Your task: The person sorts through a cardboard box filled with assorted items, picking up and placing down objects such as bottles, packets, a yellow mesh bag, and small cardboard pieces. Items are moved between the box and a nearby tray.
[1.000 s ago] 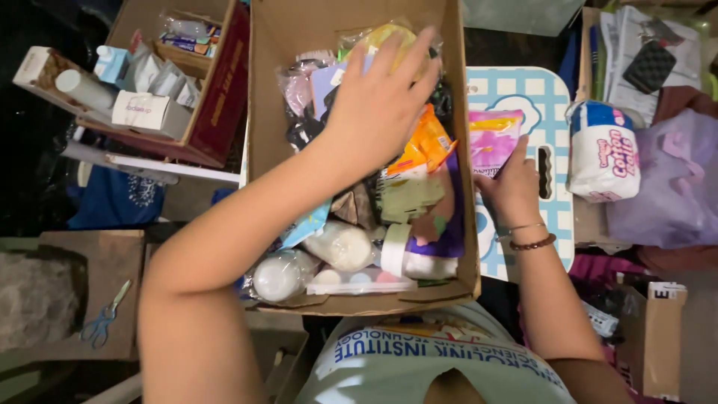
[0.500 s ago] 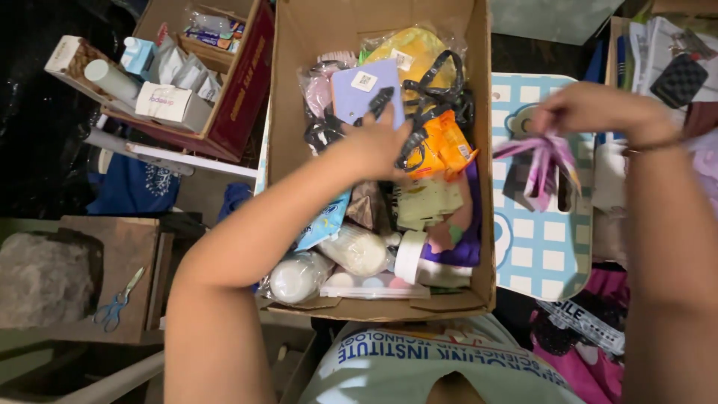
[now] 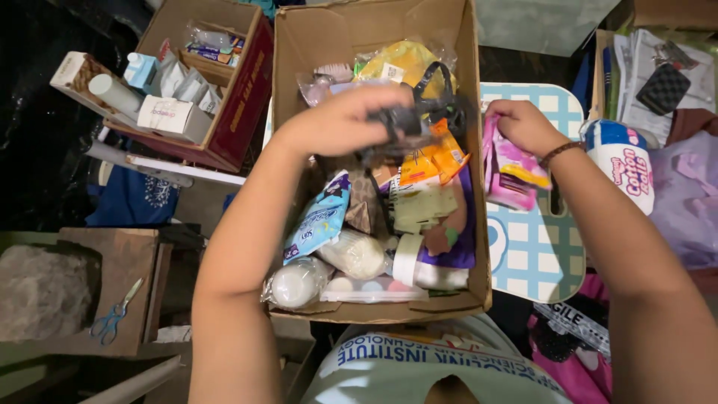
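I'm sorting the cardboard box: my left hand grips blurred black strapped items above it, my right hand clutches a pink packet beside it; next, I'd judge, lifting the straps clear.

Over the open cardboard box packed with toiletries, the left hand closes its grip on a blurred black strappy item. The right hand clutches a pink packet above the blue checked board.
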